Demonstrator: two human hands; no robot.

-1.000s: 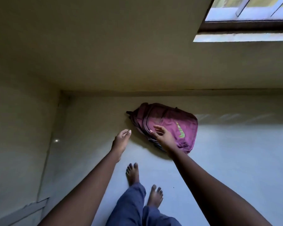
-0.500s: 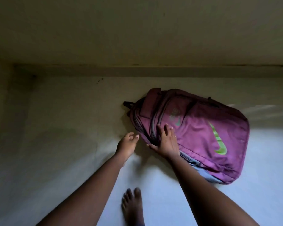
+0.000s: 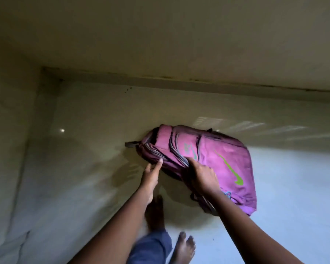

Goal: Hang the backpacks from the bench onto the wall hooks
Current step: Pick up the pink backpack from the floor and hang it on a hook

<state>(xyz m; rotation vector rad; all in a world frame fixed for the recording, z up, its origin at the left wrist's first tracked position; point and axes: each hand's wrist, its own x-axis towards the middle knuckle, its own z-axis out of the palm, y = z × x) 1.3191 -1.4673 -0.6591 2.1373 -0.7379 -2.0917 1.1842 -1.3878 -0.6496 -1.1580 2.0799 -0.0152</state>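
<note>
Backpack (image 3: pixel 217 162) lies flat, right hand (image 3: pixel 203 179) gripping it, left hand (image 3: pixel 150 175) touching it with straight fingers.

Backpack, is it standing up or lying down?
Lying down. The backpack lies flat, its front with the green logo facing up, its top handle pointing sideways.

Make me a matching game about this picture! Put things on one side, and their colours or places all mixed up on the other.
Things:
1. backpack
2. tick mark on the backpack
3. trouser leg
4. right hand

Colours or places:
A. blue
B. resting on the backpack
C. pink
D. green

Pairs: 1-C, 2-D, 3-A, 4-B
</note>
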